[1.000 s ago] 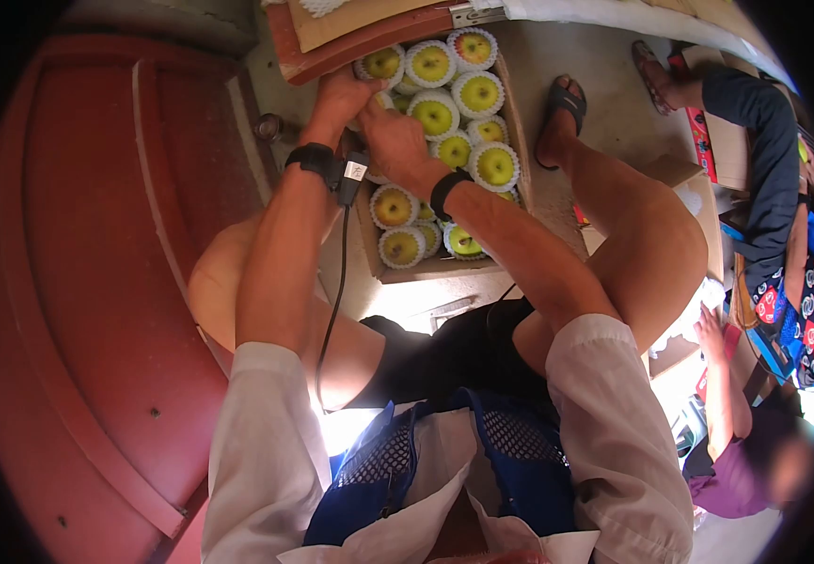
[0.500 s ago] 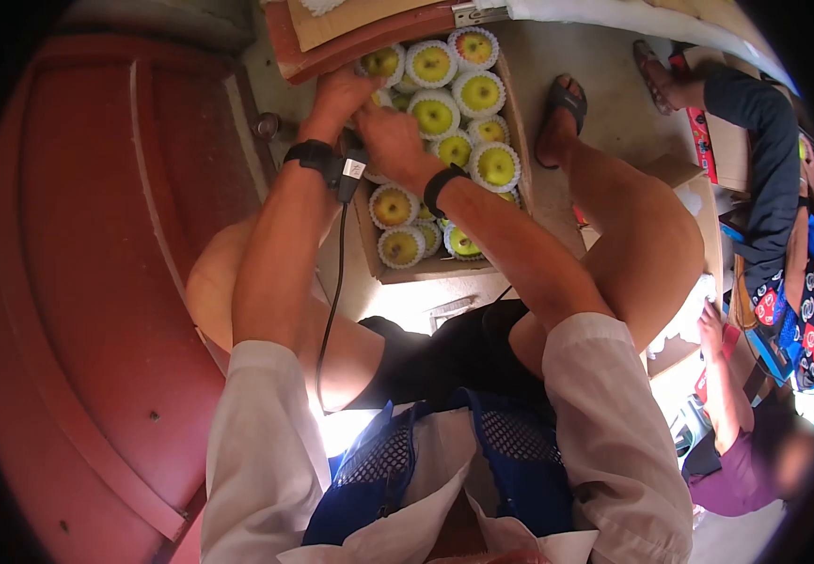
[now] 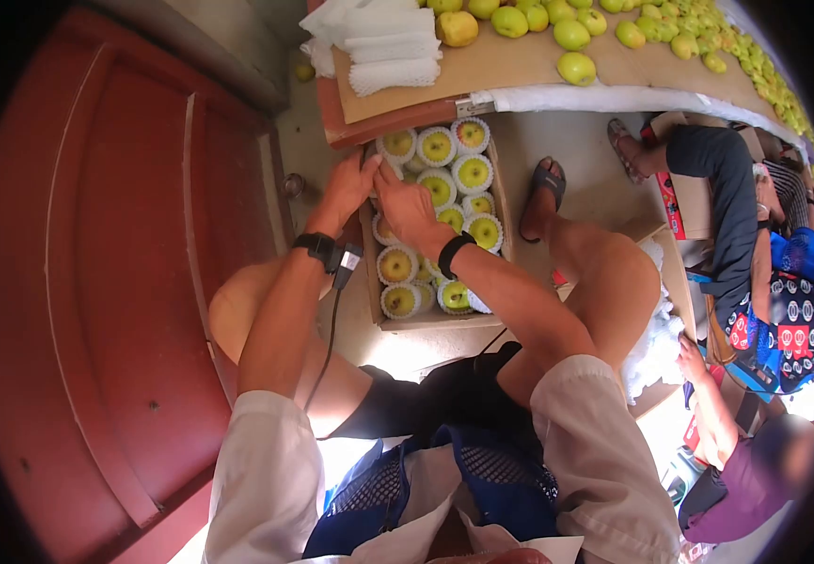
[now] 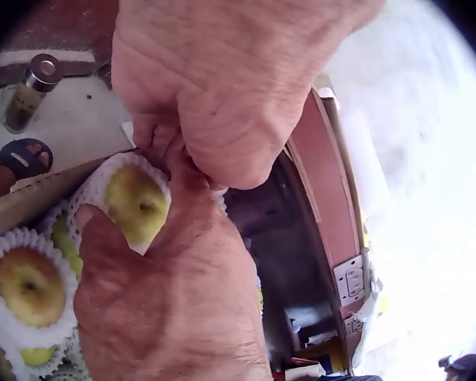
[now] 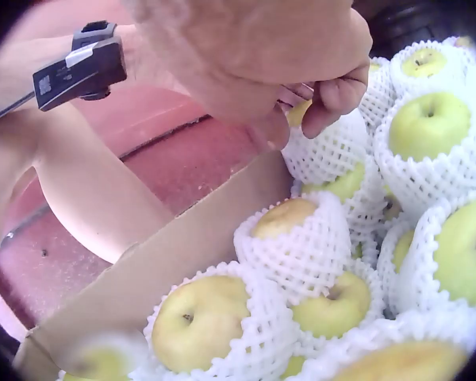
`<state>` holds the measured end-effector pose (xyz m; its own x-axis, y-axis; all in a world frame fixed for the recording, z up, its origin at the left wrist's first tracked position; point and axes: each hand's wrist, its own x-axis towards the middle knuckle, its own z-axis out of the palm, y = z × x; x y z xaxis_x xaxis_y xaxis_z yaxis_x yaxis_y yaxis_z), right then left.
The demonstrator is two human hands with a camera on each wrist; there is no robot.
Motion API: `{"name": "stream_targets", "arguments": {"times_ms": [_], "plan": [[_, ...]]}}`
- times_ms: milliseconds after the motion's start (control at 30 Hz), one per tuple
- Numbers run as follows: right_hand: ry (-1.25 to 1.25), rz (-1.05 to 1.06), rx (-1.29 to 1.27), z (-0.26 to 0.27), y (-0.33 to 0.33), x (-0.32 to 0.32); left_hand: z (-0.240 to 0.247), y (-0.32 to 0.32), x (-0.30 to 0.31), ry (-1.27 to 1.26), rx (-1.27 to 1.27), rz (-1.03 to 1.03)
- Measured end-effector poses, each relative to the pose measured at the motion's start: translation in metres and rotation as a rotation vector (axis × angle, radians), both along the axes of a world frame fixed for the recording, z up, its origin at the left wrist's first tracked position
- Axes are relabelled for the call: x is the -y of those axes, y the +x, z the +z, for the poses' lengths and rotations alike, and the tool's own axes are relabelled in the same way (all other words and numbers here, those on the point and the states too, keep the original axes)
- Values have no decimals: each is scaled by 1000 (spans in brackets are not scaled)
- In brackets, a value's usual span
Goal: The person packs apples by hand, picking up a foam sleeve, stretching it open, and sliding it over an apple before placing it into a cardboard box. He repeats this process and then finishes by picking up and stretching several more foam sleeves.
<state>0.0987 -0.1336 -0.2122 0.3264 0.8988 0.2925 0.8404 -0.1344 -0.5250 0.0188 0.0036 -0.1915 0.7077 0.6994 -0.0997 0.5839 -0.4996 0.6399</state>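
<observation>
Both hands meet over the left side of a cardboard box [image 3: 449,322] of apples in white foam nets. My left hand [image 3: 346,193] comes in from the box's outer side, fingers curled against the right hand's fingertips. My right hand [image 3: 409,209] reaches across from the other side with bent fingers. Under them in the right wrist view is a netted apple [image 5: 327,151], its yellow top partly covered by the fingers. The fingers pinch at its upper edge; their exact hold is partly hidden. In the left wrist view, another netted apple [image 4: 133,202] shows behind the right thumb.
Above the box stands a table [image 3: 510,80] with loose apples and a stack of foam nets [image 3: 393,61]. A red door [image 3: 134,282] is on the left. At right, a box with white foam [image 3: 656,348] and other people sit close by.
The head view has tilted up, bringing the tabletop apples and foam nets into sight. Both hands stay together at the box's left side, with only small finger shifts.
</observation>
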Motion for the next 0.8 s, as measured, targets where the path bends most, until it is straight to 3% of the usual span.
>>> {"name": "stream_targets", "arguments": {"times_ms": [133,267,367,467,667,800], "plan": [[14,68,39,16,6,9,21,-17,1,22,-198,-83],[62,93,105,54,18,18,93,-20,19,7,-424,-57],[145,12,130,90,39,18,131,-17,18,-11,-352,-19],[273,-93,152,131,67,18,165,-11,14,78,-113,-14],[199,-217,177,160,101,-1,164,30,-16,352,334,-83],[108,-212,195,155,109,-18,155,49,-20,326,343,-132]]}}
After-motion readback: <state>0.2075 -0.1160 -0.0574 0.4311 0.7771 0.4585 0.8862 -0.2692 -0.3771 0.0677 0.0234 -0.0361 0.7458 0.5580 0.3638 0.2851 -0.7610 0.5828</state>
